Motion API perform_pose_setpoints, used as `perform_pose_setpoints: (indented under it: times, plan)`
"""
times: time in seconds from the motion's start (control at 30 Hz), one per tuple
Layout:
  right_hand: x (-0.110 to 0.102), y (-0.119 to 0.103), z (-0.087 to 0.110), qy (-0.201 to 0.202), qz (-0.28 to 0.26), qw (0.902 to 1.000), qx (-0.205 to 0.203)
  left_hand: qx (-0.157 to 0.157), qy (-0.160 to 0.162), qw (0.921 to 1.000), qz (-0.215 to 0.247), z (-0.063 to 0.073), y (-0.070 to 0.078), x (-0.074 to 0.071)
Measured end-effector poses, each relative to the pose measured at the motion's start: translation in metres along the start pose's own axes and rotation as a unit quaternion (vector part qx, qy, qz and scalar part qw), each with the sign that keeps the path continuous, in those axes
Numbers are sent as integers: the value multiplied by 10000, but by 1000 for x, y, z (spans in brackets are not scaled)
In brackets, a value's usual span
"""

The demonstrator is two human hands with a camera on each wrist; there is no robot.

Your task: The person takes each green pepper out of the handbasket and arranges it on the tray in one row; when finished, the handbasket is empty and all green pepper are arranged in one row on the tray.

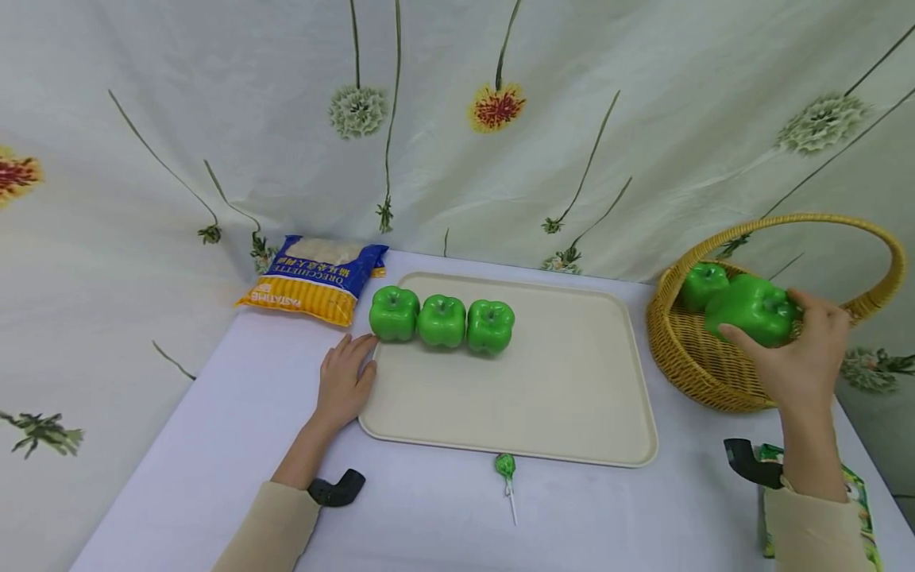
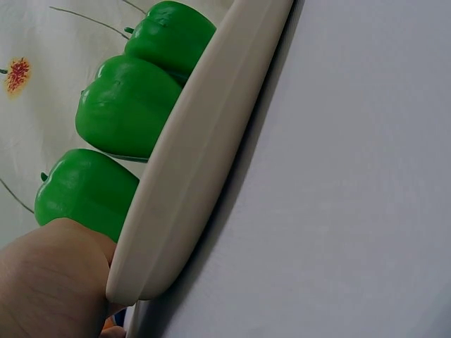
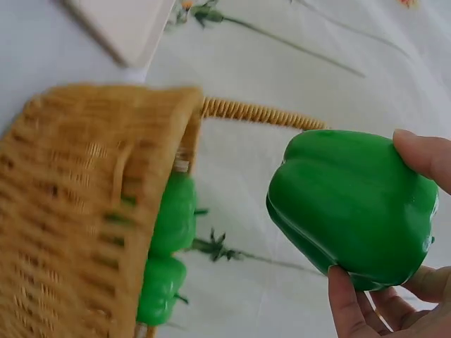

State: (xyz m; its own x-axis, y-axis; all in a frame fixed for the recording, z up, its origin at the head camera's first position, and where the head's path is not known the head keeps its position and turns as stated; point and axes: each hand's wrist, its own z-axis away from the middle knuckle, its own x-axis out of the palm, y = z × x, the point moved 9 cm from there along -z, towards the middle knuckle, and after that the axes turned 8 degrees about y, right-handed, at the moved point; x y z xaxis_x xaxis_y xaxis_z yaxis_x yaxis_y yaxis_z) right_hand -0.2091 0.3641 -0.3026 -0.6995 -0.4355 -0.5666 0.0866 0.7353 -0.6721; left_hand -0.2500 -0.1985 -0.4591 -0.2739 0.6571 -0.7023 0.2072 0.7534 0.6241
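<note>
My right hand [image 1: 811,345] holds a green bell pepper [image 3: 352,204] by its sides, between thumb and fingers, raised above the wicker basket [image 1: 704,381]. Inside that basket, another green pepper [image 1: 702,284] shows in the head view, while the right wrist view reveals two peppers [image 3: 173,215] there. My left hand [image 1: 345,381] rests at the left edge of the beige tray [image 1: 515,405], fingers relaxed and close to the nearest pepper. Three green peppers [image 1: 441,322] stand in a row along the tray's upper left part.
A blue and yellow pasta bag [image 1: 314,278] lies behind the tray's left corner. In front of the tray is a green lollipop [image 1: 505,466]. A green packet [image 1: 861,500] lies partly under my right forearm. The basket's tall handle [image 1: 808,218] arches over its opening.
</note>
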Motion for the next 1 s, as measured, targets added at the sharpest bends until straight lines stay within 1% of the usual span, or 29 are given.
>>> perform_pose_setpoints:
  times: [0.2,0.3,0.4,0.47,0.57,0.7,0.83,1.0]
  plan:
    - [20,-21,20,-107,-572,9977,-334,21,14,10000,30,0,1,0]
    - [34,-32,30,-250,-796,9948,-584,27,23,10000,37,0,2,0]
    - [53,-40,39,-485,-924,9919,-719,30,23,10000,35,0,2,-1]
    - [68,-44,46,-693,-939,9905,-733,23,17,10000,35,0,2,-1]
    - [90,-51,56,-1065,-967,9875,-650,22,16,10000,31,0,2,-1]
    - [116,-64,69,-1504,-928,9823,-623,12,9,10000,17,0,2,-2]
    - [135,-81,79,-1700,-905,9774,-871,8,4,10000,23,0,1,-1]
    - [153,-99,90,-1872,-989,9708,-1129,-5,-31,10000,18,0,1,-1]
